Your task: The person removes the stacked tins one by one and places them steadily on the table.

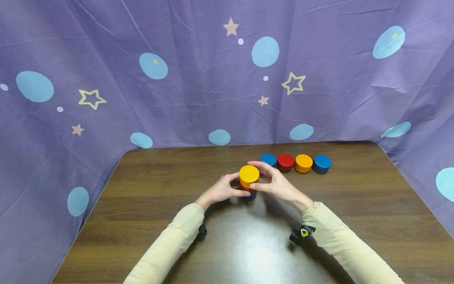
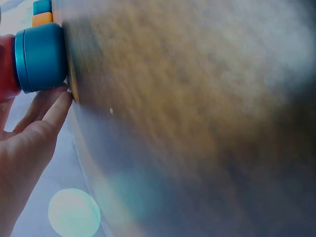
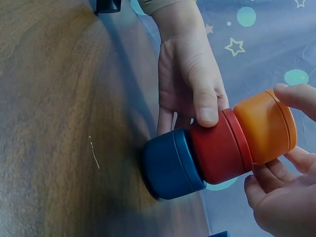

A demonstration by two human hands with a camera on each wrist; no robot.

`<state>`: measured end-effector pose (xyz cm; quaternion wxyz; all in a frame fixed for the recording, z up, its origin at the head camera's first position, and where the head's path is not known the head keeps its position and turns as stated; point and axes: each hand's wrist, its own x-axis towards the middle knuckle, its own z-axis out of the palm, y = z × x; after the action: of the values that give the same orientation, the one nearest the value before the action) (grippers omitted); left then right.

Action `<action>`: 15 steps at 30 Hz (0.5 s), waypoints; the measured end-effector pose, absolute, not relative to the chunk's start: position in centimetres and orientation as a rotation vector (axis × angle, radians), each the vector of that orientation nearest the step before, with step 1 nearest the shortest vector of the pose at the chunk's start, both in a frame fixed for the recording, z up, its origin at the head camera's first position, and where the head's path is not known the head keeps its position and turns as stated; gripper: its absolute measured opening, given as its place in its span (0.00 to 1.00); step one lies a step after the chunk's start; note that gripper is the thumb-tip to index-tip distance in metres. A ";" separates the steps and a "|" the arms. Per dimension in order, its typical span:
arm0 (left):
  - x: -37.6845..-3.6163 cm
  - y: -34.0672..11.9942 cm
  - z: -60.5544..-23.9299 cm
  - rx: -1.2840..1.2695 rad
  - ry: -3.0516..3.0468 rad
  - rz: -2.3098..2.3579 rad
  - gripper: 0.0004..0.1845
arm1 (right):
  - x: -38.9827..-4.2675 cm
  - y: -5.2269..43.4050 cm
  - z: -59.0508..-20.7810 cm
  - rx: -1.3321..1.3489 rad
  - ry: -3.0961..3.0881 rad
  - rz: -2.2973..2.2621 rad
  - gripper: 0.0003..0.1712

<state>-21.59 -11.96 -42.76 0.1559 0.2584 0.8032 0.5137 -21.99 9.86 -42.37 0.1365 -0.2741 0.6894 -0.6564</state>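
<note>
While gripping red canister (image 3: 220, 152), stacked on blue canister (image 3: 167, 167), with left hand (image 1: 220, 189), pinches orange canister (image 1: 249, 176) atop red with right hand (image 1: 279, 184).

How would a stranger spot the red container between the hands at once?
On the brown table, find the left hand and right hand around a stack of three round containers. The red container is the middle one, between a blue container below and an orange container above. Unlike the other red container, in the row behind, it is stacked.
</note>
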 end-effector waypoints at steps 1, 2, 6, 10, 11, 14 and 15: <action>-21.8 -12.0 -43.2 0.739 2.302 1.468 0.25 | -22.0 9.8 -42.4 -0.783 1.995 -1.902 0.36; -22.1 -12.0 -43.7 0.736 2.305 1.465 0.25 | -22.0 9.8 -42.4 -0.770 1.992 -1.906 0.35; -23.0 -12.2 -45.6 0.742 2.324 1.462 0.27 | -22.0 9.8 -42.5 -0.731 1.978 -1.919 0.34; -23.2 -12.2 -46.0 0.752 2.325 1.475 0.27 | -22.1 9.9 -42.5 -0.730 1.981 -1.914 0.34; -23.2 -12.2 -46.0 0.755 2.325 1.477 0.27 | -22.0 10.0 -42.5 -0.732 1.984 -1.913 0.34; -23.2 -12.3 -45.9 0.760 2.327 1.476 0.27 | -22.0 10.2 -42.3 -0.747 1.999 -1.906 0.33; -23.2 -12.3 -45.9 0.763 2.332 1.471 0.27 | -21.9 10.3 -42.2 -0.751 2.002 -1.903 0.33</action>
<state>-23.21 -12.31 -45.89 0.1400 0.2642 0.8071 0.5091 -21.94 10.34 -42.20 0.1390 -0.2599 0.6925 -0.6585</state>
